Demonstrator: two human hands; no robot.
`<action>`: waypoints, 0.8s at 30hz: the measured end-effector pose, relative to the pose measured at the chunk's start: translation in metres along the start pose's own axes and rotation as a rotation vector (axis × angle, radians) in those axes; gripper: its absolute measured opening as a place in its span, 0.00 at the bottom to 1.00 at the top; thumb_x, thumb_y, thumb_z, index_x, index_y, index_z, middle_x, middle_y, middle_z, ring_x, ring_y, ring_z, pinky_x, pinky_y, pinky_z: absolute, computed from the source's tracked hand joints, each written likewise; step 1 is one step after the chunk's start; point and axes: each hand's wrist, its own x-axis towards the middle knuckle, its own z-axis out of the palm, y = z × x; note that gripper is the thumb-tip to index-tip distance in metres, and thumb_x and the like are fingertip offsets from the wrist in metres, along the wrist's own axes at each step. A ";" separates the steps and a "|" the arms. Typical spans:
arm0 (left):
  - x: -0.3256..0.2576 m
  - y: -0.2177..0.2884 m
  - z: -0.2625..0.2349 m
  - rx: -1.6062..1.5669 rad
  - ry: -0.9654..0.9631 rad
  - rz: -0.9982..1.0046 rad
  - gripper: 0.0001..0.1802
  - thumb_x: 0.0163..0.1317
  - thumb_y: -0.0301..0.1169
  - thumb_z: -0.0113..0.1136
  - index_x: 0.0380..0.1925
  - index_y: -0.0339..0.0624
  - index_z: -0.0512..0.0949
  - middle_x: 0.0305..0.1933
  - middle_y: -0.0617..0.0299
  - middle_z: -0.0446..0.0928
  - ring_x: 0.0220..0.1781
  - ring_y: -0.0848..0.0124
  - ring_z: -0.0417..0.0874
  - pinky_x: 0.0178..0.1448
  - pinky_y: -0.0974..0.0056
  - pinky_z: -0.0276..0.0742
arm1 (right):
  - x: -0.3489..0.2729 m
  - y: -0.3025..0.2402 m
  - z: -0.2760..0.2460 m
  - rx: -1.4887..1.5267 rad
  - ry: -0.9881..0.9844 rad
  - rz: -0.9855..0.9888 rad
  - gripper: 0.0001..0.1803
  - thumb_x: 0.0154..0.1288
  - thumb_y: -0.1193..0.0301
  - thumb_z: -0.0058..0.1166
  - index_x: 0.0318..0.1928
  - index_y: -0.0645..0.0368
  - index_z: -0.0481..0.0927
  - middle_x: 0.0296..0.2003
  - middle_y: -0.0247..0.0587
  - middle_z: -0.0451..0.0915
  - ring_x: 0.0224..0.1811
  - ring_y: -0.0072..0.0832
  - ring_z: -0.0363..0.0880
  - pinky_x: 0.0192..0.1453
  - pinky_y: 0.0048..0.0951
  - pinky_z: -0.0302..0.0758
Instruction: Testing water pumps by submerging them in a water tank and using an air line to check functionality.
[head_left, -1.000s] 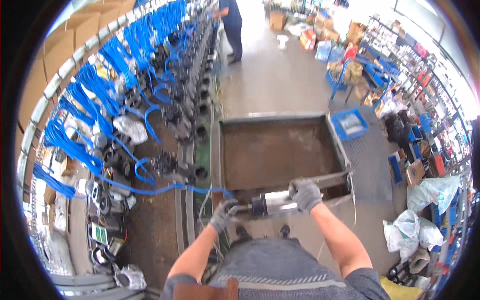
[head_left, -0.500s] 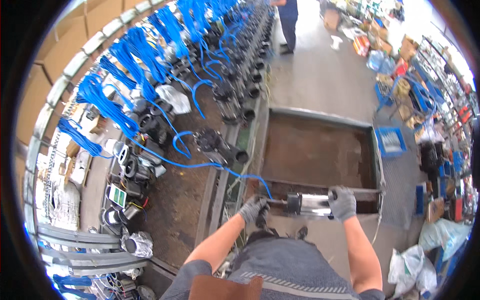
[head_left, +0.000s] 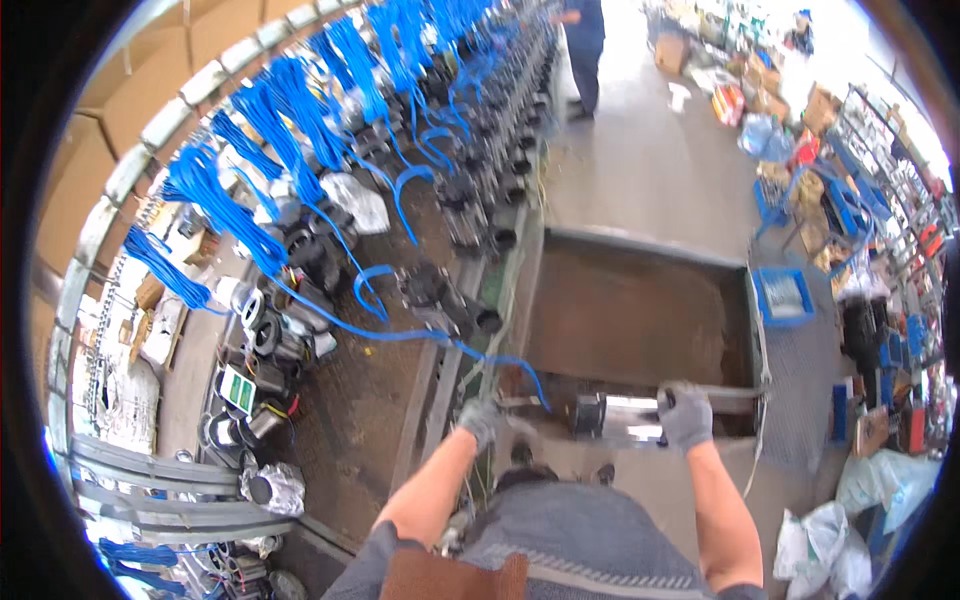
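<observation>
My right hand (head_left: 687,416), in a grey glove, is wrapped round the right end of a shiny metal cylinder (head_left: 632,420) with a black cap at its left end, probably a pump motor. The cylinder lies level above the near edge of a sunken tank (head_left: 640,310). To its left, apart from it, is my gloved left hand (head_left: 482,421), beside the bench edge. Its fingers are smeared by motion, and whether they hold anything is unclear. A blue cable (head_left: 400,332) runs from the bench and hangs down between my hand and the cylinder.
Black pump bodies (head_left: 440,297) stand in a row along the bench at left, with blue cable coils (head_left: 235,225) behind. A co-worker (head_left: 585,50) stands at the far end. A blue crate (head_left: 785,293) sits right of the tank; plastic bags (head_left: 825,530) lie at near right.
My left hand has moved left, away from the cylinder's black cap and the thin rod seen there. My right hand keeps its hold on the cylinder, nearly in the same place.
</observation>
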 end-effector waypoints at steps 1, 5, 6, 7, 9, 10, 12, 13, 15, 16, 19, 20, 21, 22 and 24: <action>-0.002 -0.027 -0.020 -0.243 -0.023 -0.030 0.26 0.74 0.38 0.45 0.68 0.47 0.75 0.74 0.56 0.71 0.74 0.56 0.72 0.65 0.53 0.76 | 0.007 -0.003 0.004 0.011 0.038 -0.088 0.12 0.68 0.61 0.55 0.43 0.54 0.83 0.43 0.49 0.83 0.49 0.49 0.79 0.58 0.48 0.75; 0.016 0.120 -0.011 -0.459 0.130 -0.562 0.12 0.76 0.45 0.51 0.43 0.53 0.78 0.42 0.61 0.82 0.41 0.70 0.81 0.36 0.60 0.74 | 0.007 0.014 0.000 -0.013 -0.006 0.059 0.12 0.68 0.62 0.56 0.41 0.56 0.85 0.41 0.50 0.84 0.48 0.49 0.80 0.57 0.47 0.76; 0.019 0.089 -0.022 -0.584 0.207 -0.514 0.16 0.76 0.49 0.52 0.33 0.53 0.73 0.26 0.65 0.76 0.22 0.72 0.73 0.21 0.61 0.62 | 0.016 0.000 -0.003 0.015 -0.028 0.024 0.12 0.67 0.62 0.57 0.41 0.56 0.86 0.41 0.50 0.85 0.49 0.49 0.81 0.58 0.46 0.76; 0.021 0.140 -0.018 -0.364 0.208 -0.674 0.17 0.75 0.51 0.53 0.33 0.54 0.74 0.17 0.67 0.71 0.12 0.71 0.65 0.15 0.63 0.55 | 0.016 0.002 -0.003 0.020 -0.038 0.046 0.12 0.67 0.63 0.57 0.41 0.57 0.86 0.42 0.50 0.85 0.49 0.48 0.81 0.58 0.46 0.76; 0.035 0.132 -0.005 -0.432 0.226 -0.643 0.21 0.74 0.55 0.54 0.29 0.53 0.74 0.15 0.68 0.69 0.09 0.71 0.64 0.14 0.62 0.55 | 0.015 0.001 -0.002 0.000 -0.062 0.062 0.12 0.67 0.63 0.57 0.42 0.56 0.87 0.42 0.50 0.86 0.49 0.48 0.81 0.59 0.46 0.76; 0.037 0.131 0.000 -0.434 0.232 -0.647 0.21 0.74 0.55 0.54 0.29 0.53 0.74 0.15 0.68 0.69 0.09 0.71 0.64 0.14 0.62 0.55 | 0.014 -0.001 -0.002 -0.013 -0.075 0.061 0.12 0.67 0.63 0.57 0.43 0.56 0.87 0.42 0.50 0.86 0.49 0.48 0.81 0.59 0.46 0.76; 0.042 0.137 0.008 -0.381 0.242 -0.612 0.24 0.76 0.56 0.50 0.26 0.54 0.75 0.16 0.69 0.71 0.11 0.74 0.65 0.15 0.64 0.60 | 0.009 -0.002 -0.003 -0.003 -0.078 0.059 0.13 0.67 0.63 0.58 0.43 0.56 0.87 0.42 0.49 0.86 0.49 0.48 0.82 0.58 0.46 0.77; 0.044 0.143 0.008 -0.378 0.238 -0.613 0.24 0.76 0.56 0.50 0.26 0.54 0.75 0.16 0.69 0.71 0.11 0.74 0.65 0.15 0.64 0.60 | 0.005 -0.001 -0.004 0.006 -0.076 0.061 0.13 0.67 0.63 0.58 0.43 0.56 0.87 0.43 0.49 0.86 0.49 0.47 0.82 0.58 0.46 0.77; 0.046 0.163 0.010 -0.336 0.181 -0.781 0.29 0.75 0.61 0.47 0.22 0.53 0.72 0.15 0.66 0.73 0.10 0.72 0.66 0.14 0.63 0.62 | 0.001 0.002 -0.006 0.014 -0.068 0.068 0.13 0.67 0.63 0.57 0.43 0.56 0.87 0.43 0.49 0.86 0.49 0.48 0.82 0.58 0.46 0.77; 0.042 0.176 0.011 -0.318 0.182 -0.778 0.33 0.74 0.64 0.44 0.20 0.51 0.70 0.14 0.64 0.73 0.10 0.71 0.68 0.13 0.63 0.62 | -0.001 0.003 -0.008 0.021 -0.062 0.072 0.13 0.67 0.62 0.57 0.43 0.56 0.87 0.43 0.49 0.86 0.49 0.48 0.82 0.58 0.46 0.77; 0.027 0.198 0.019 -0.258 0.233 -0.726 0.32 0.73 0.64 0.46 0.20 0.52 0.71 0.14 0.64 0.73 0.10 0.72 0.68 0.12 0.63 0.60 | -0.005 0.002 -0.013 0.068 -0.042 0.102 0.14 0.67 0.61 0.58 0.43 0.57 0.86 0.43 0.49 0.86 0.50 0.50 0.81 0.59 0.47 0.76; 0.018 0.201 0.018 -0.267 0.194 -0.691 0.30 0.74 0.62 0.47 0.22 0.52 0.71 0.15 0.64 0.74 0.10 0.73 0.68 0.12 0.64 0.61 | -0.004 0.001 -0.013 0.146 -0.028 0.094 0.14 0.68 0.60 0.58 0.43 0.58 0.86 0.42 0.48 0.86 0.49 0.46 0.83 0.57 0.44 0.77; 0.013 0.201 0.016 -0.278 0.153 -0.653 0.29 0.74 0.61 0.48 0.23 0.52 0.72 0.16 0.64 0.74 0.10 0.74 0.69 0.12 0.65 0.62 | 0.000 0.007 -0.013 0.220 -0.008 0.085 0.16 0.70 0.58 0.59 0.43 0.58 0.86 0.41 0.46 0.86 0.47 0.42 0.84 0.56 0.41 0.78; 0.010 0.188 0.013 -0.262 0.147 -0.561 0.27 0.75 0.59 0.49 0.25 0.52 0.73 0.17 0.64 0.75 0.10 0.74 0.69 0.13 0.66 0.62 | 0.004 0.018 -0.009 0.501 0.031 0.209 0.16 0.71 0.58 0.59 0.44 0.59 0.85 0.40 0.44 0.86 0.45 0.35 0.83 0.54 0.36 0.78; 0.006 0.195 0.030 -0.223 0.110 -0.428 0.22 0.76 0.56 0.51 0.31 0.52 0.74 0.19 0.66 0.76 0.10 0.75 0.69 0.13 0.68 0.63 | 0.014 0.059 -0.005 1.136 0.184 0.408 0.16 0.75 0.61 0.59 0.48 0.62 0.83 0.37 0.39 0.85 0.40 0.22 0.78 0.50 0.26 0.76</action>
